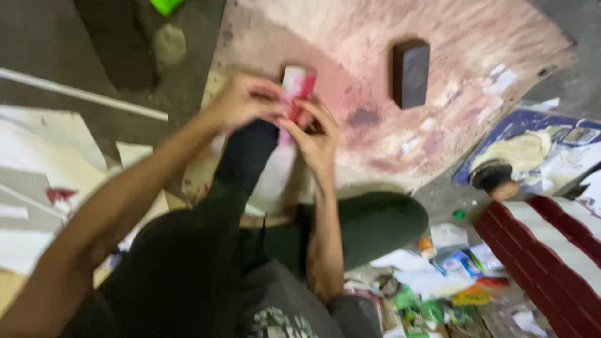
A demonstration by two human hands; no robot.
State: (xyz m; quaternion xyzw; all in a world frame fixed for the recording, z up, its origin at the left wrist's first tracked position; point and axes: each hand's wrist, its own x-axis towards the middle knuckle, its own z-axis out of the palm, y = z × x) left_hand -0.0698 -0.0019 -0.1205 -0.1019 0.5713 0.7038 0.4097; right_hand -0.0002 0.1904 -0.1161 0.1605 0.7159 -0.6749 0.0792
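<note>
Both hands pinch a small red-and-white packet over a paint-stained board.

The left hand [241, 100] has its fingers closed on the left edge of the red-and-white packet [297, 87]; the right hand [316, 134] grips the packet's lower end from below, fingers curled tight on it; the picture is blurred, so I cannot tell the exact finger placement; the packet stands roughly upright between the two hands, above the person's dark trouser knee [247, 156] and the near edge of the pink-stained board [451, 138]; a dark rectangular block [410, 73] lies on that board, well apart to the right; a round brush with a wooden handle [494, 177] rests on a blue printed sheet [563, 147]; scraps of coloured wrappers [438, 281] litter the floor near the right knee.
</note>
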